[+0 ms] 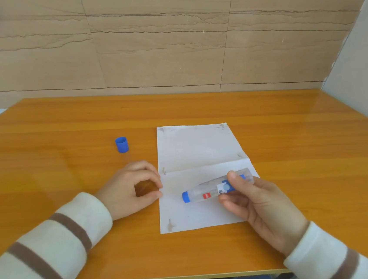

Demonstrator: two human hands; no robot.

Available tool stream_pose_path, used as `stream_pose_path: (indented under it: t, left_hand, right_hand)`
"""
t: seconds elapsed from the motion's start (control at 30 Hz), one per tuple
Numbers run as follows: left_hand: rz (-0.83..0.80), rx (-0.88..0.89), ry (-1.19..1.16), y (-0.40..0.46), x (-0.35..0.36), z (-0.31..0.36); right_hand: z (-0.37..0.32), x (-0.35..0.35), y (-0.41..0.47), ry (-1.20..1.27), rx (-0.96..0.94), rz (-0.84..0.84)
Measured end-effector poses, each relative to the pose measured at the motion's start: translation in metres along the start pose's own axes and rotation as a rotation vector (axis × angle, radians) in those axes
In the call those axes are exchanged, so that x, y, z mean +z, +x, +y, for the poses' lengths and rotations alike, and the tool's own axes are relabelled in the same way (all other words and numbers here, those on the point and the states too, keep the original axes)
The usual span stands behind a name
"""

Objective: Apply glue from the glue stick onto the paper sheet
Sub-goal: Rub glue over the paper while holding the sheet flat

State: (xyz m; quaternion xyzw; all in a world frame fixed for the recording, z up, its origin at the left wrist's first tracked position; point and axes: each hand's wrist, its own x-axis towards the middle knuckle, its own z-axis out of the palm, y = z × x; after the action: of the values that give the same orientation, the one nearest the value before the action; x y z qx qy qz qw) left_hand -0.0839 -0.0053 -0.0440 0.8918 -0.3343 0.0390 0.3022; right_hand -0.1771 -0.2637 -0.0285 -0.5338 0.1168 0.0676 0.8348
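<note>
Right hand [260, 201] fingers clamp glue stick [209, 192] above paper sheet [193, 152]; left hand [131, 190] fingers curled, pressing sheet's left edge.

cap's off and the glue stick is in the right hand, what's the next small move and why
Probably tip the glue stick so its open end comes down onto the paper sheet. The right hand holds it almost flat above the lower half of the sheet, its blue cap stands apart on the table, and the left hand rests at the sheet's left edge.

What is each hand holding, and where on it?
Right hand grips the glue stick near its open end. Left hand holds nothing; it touches the paper edge.
</note>
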Motion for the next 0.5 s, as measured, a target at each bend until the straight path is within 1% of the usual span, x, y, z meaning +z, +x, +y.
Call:
stream_pose_path:
  t: [0.17,0.5]
  left_hand:
    - [-0.007,-0.001,0.013,0.001,0.0,0.0]
    - [-0.02,-0.011,0.018,0.002,0.0,0.0]
  right_hand:
    - [0.008,0.013,0.001,-0.061,0.022,-0.052]
    - [0.011,0.019,0.001,-0.092,0.034,-0.06]
